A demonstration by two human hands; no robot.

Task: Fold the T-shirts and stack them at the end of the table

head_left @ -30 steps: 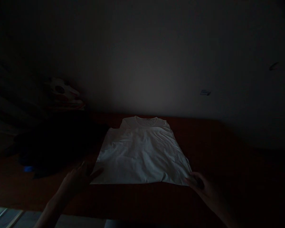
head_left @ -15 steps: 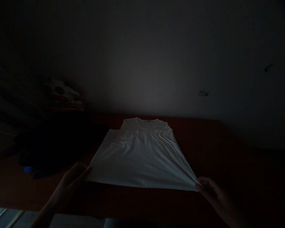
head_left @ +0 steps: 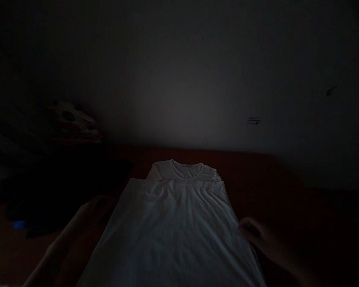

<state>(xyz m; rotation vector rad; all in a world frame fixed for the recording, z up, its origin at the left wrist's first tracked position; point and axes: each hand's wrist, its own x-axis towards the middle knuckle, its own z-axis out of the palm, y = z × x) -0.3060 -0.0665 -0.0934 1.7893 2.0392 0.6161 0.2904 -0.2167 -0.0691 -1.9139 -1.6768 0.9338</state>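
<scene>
A white round-necked shirt point(head_left: 173, 223) lies on the reddish-brown table point(head_left: 257, 171), its neckline toward the wall and its near part running out of the bottom of the picture. Beside its left edge is my left hand point(head_left: 98, 205), dark and blurred, apart from the cloth; its fingers are hard to make out. My right hand point(head_left: 254, 231) touches the shirt's right edge, with thumb and fingertips close together. Whether cloth lies between those fingertips is too dark to tell.
A dark heap of cloth point(head_left: 62, 187) covers the table's left side, with a small blue object point(head_left: 19, 225) at its near edge. Behind the heap stands a white and red item point(head_left: 73, 119). The wall carries a small label point(head_left: 253, 120) and a hook point(head_left: 331, 91).
The shirt's near edge has come toward me, out of view, and more cloth is spread out. My left hand has let go of the shirt. My right hand has shifted slightly up and left.
</scene>
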